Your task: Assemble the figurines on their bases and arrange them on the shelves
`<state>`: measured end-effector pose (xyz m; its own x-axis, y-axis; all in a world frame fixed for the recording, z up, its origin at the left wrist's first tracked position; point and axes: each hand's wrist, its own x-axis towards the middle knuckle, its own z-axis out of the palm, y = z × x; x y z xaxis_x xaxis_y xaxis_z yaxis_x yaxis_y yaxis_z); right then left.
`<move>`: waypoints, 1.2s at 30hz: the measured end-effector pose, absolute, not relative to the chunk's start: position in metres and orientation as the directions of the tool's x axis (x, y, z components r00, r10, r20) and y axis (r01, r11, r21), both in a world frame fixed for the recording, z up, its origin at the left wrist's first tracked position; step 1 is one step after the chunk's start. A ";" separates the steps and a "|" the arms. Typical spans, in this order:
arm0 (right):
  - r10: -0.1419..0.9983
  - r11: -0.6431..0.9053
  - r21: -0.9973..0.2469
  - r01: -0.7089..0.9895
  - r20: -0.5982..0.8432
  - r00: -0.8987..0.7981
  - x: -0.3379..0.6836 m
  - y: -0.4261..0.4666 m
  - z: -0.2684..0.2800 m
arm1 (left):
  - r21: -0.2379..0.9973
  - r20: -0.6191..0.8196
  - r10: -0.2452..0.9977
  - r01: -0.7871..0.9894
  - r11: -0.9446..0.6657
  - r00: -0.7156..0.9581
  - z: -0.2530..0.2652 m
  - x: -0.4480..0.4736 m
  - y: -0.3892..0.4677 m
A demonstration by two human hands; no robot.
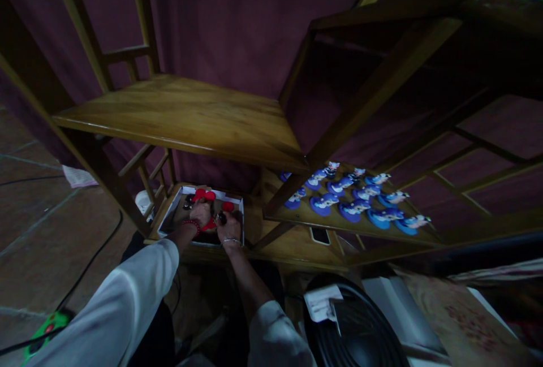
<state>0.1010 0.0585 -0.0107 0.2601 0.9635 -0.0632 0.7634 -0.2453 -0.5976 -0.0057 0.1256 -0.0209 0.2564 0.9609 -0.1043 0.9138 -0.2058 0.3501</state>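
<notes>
A shallow white-edged cardboard box point(242, 208) sits on the low wooden shelf, and both hands reach into it. My left hand point(201, 214), with a red bead bracelet at the wrist, is closed over something hidden beneath it. Close to its fingers lie red rounded pieces point(205, 194) and a small black piece point(188, 203). My right hand point(229, 229), wearing a thin bracelet, has its fingers closed around a small dark figurine-like piece point(221, 217). Between the hands some red point(210, 224) shows. Another red rounded piece point(228, 207) lies just beyond the right hand.
Above the box hangs a wooden shelf board point(190, 115). Several blue-and-white figurines point(354, 208) stand on the shelf to the right. A phone point(319, 236) lies below them. A coiled black cable or hose point(360, 322) lies at front right; a white cup point(143, 202) is left.
</notes>
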 end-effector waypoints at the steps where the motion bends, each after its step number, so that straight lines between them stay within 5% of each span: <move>1: 0.962 -0.252 -0.594 0.764 -0.070 0.264 0.101 0.058 -0.010 | 0.342 -0.100 0.963 0.918 -0.201 0.249 -0.021 -0.005 0.126; 27: 0.939 -0.253 -0.598 0.761 0.037 0.341 0.098 0.053 -0.004 | 0.190 -0.056 0.981 0.966 -0.174 0.188 -0.018 0.003 0.124; 36: 0.933 -0.259 -0.598 0.758 0.049 0.357 0.097 0.052 -0.002 | 0.254 -0.075 0.947 0.925 -0.283 0.311 -0.015 -0.008 0.114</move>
